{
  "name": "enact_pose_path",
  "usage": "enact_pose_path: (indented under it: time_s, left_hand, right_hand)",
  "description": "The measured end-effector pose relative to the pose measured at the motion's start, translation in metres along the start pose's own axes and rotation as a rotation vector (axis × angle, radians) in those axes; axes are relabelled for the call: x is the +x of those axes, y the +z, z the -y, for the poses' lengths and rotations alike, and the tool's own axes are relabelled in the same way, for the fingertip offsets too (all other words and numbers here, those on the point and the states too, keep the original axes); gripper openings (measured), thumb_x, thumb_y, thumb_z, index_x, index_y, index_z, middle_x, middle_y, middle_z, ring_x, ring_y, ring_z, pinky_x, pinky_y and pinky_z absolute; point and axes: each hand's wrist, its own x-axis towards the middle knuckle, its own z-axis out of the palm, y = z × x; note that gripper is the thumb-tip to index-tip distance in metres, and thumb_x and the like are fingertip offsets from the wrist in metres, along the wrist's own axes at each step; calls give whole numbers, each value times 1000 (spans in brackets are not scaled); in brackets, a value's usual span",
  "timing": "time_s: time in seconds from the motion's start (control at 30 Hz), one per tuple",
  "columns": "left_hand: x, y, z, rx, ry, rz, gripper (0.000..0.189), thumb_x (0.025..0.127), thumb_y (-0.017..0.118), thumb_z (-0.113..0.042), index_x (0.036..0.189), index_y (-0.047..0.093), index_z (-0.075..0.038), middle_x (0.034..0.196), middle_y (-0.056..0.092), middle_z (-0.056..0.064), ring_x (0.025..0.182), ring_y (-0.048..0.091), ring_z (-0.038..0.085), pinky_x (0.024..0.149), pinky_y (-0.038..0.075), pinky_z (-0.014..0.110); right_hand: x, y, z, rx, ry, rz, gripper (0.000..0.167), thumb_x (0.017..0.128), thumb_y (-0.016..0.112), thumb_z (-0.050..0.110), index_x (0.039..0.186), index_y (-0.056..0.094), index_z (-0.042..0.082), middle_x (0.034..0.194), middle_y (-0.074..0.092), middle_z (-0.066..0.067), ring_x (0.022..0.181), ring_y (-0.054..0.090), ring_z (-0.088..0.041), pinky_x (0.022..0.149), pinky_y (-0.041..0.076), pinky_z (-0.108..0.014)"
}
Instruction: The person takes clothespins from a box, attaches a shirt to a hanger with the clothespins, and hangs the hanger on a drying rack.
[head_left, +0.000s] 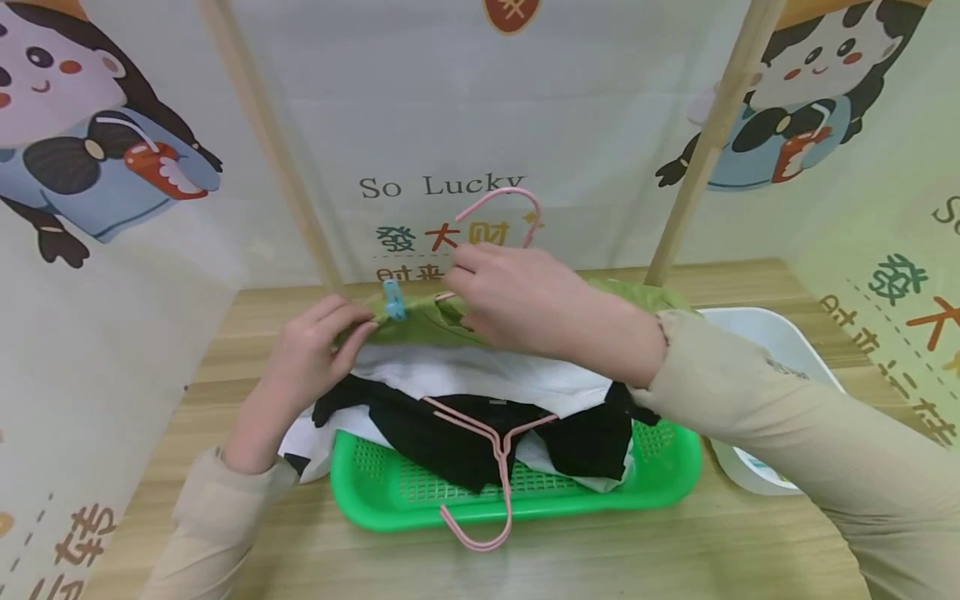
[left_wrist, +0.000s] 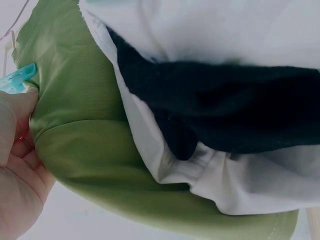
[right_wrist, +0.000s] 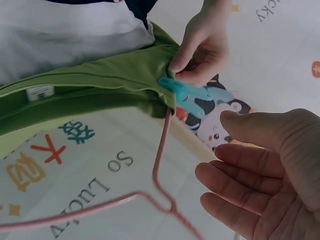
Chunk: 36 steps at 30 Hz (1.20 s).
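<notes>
My left hand pinches the shoulder edge of a green shirt between thumb and fingers. Right beside those fingertips, a blue clothespin is clipped on the shirt. A pink hanger runs into the shirt, its hook standing up against the back panel in the head view. My right hand overlaps the hanger's neck there; in the right wrist view its fingers are loosely spread, with nothing between them, beside the hanger. Below the green shirt lie a white garment and a black one.
A green basket sits under the clothes. Another pink hanger has its hook over the basket's front rim. At the right, partly behind my sleeve, stands a white basin. Two wooden poles rise at the back before printed panels.
</notes>
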Motion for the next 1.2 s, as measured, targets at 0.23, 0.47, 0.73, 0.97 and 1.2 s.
enact_pose_path:
  time_s: [0.23,0.47,0.73,0.97,1.2]
  left_hand:
    - [-6,-1,2,2,-12,4,14,74,71,6,87,67,5,80,63,12,62,57,18,53,48,29]
    - [-15,-7,3,2,-16,-17,18,69,72,9,86,67,5,78,63,10,62,55,17,54,46,27]
    - [-20,-10,4,-1,-27,-18,21,67,73,11,87,67,5,77,62,10,60,53,16,52,45,25]
    - [-22,-10,3,-6,-26,-16,19,68,72,9,86,67,5,77,62,10,59,52,15,51,44,23]
    - [-22,-8,3,-12,-26,-9,19,68,72,10,86,67,5,77,62,10,59,52,15,51,44,24]
  right_hand:
    - [-54,4,-31,146,47,-164,30,79,73,7,107,65,1,94,60,-7,69,58,-21,56,50,-36]
    - [-113,19,-67,183,140,-248,33,71,78,0,101,66,-4,93,63,-12,68,62,-21,58,53,-37]
    - [-173,45,-93,137,363,-141,31,69,79,3,95,66,-7,84,64,-15,69,63,-27,56,52,-41]
    - [-209,68,-117,171,586,107,29,75,75,7,92,64,-13,76,63,-17,67,62,-29,57,51,-42]
    - [-236,90,-148,263,774,341,32,78,71,10,93,61,-16,76,63,-19,66,59,-26,60,50,-41]
